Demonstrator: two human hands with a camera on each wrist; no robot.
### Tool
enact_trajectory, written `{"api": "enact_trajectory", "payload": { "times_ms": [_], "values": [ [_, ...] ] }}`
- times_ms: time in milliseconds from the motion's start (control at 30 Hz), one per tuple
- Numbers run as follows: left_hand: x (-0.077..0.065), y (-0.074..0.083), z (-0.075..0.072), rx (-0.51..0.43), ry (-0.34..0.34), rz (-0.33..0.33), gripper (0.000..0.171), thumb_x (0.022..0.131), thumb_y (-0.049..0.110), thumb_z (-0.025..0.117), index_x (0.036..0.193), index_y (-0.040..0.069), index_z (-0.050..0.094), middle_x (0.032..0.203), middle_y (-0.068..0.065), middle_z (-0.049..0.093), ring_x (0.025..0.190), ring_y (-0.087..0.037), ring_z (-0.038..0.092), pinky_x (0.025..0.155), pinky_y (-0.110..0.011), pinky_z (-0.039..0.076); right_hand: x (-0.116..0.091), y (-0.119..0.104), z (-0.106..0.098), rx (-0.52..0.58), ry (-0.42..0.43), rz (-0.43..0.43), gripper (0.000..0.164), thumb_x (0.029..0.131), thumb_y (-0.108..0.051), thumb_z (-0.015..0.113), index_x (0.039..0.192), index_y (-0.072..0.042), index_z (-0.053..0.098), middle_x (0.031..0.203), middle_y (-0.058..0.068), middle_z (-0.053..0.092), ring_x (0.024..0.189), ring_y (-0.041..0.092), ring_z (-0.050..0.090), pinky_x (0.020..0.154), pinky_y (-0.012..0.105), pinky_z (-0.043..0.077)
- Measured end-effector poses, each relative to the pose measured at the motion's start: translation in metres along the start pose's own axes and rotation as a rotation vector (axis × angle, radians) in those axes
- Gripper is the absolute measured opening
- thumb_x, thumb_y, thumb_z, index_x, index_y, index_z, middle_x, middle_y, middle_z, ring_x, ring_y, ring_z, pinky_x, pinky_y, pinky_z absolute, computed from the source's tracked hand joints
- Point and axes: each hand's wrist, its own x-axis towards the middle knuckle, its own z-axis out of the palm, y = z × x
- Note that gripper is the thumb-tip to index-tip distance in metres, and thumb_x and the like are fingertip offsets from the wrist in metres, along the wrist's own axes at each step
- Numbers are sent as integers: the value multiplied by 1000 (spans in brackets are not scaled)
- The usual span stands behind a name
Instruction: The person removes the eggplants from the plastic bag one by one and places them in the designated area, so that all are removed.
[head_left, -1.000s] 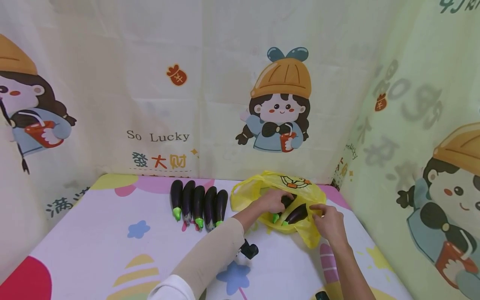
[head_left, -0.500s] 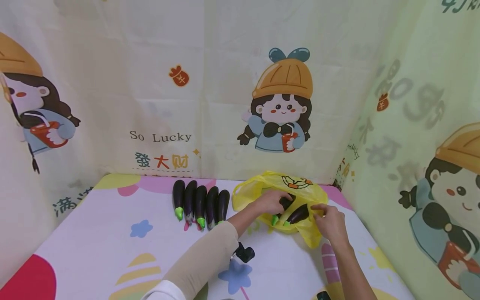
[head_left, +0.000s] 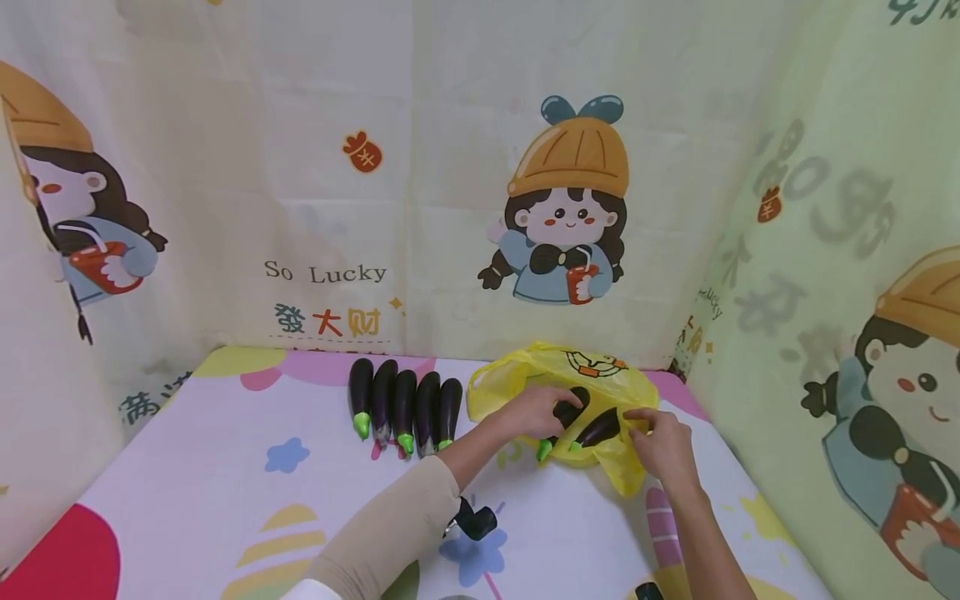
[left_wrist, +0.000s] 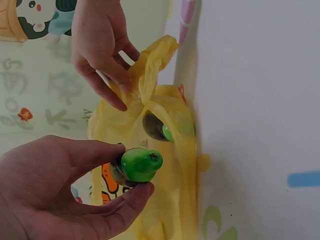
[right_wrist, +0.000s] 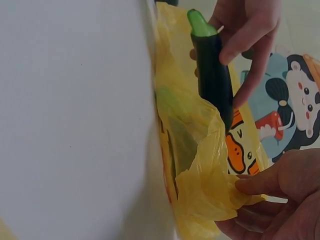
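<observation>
My left hand holds a dark purple eggplant over the mouth of a yellow plastic bag. Thumb and fingers grip its sides, and its green stem end points toward the camera in the left wrist view. A second eggplant lies inside the bag, partly behind the plastic in the right wrist view. At the bag's right edge, my right hand pinches the plastic between thumb and fingers. To the left of the bag, several eggplants lie side by side in a row, green ends toward me.
The table has a white cover with coloured prints. A printed cloth hangs behind it and along both sides. A black wrist-worn device shows beneath the left forearm.
My left hand has shifted slightly left and toward me with the eggplant, and more of the eggplant shows. The right hand keeps its hold on the bag's edge. The head view has turned slightly left.
</observation>
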Motion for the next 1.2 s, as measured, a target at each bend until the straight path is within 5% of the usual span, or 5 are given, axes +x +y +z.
{"api": "enact_trajectory", "payload": {
  "times_ms": [300, 633, 833, 1033, 1200],
  "values": [
    [-18, 0, -4, 4, 10, -7, 49, 90, 7, 75, 136, 23, 69, 141, -3, 63, 101, -14, 55, 65, -21, 46, 1, 2, 0, -5, 0, 4, 32, 96, -8, 62, 125, 1, 72, 126, 35, 66, 81, 30, 55, 56, 30, 45],
    [-37, -9, -6, 6, 40, -57, 47, 90, 12, 76, 133, 28, 69, 140, -1, 64, 103, -16, 54, 70, -22, 46, 1, 4, 1, 3, -5, -2, 33, 95, -8, 61, 125, 1, 72, 125, 35, 66, 72, 25, 52, 54, 30, 43],
    [-48, -17, -9, -27, 56, -70, 46, 89, 12, 78, 132, 28, 69, 130, -2, 66, 95, -16, 56, 63, -23, 47, 1, 3, 1, 1, -2, -1, 32, 95, -8, 62, 124, 1, 73, 123, 34, 67, 80, 29, 55, 57, 30, 45],
    [-62, -22, -12, -50, 73, -85, 45, 90, 14, 79, 132, 27, 69, 131, -3, 67, 101, -17, 56, 75, -25, 50, 1, 4, 2, -3, -7, -3, 32, 96, -8, 61, 124, 1, 73, 123, 34, 67, 83, 30, 55, 58, 31, 45],
    [-74, -26, -17, -84, 81, -89, 46, 90, 14, 79, 134, 26, 68, 112, -5, 67, 83, -16, 57, 64, -26, 48, 2, 4, 1, -2, -11, -11, 32, 96, -8, 61, 124, 2, 73, 125, 35, 66, 85, 32, 56, 58, 32, 45]
  ]
}}
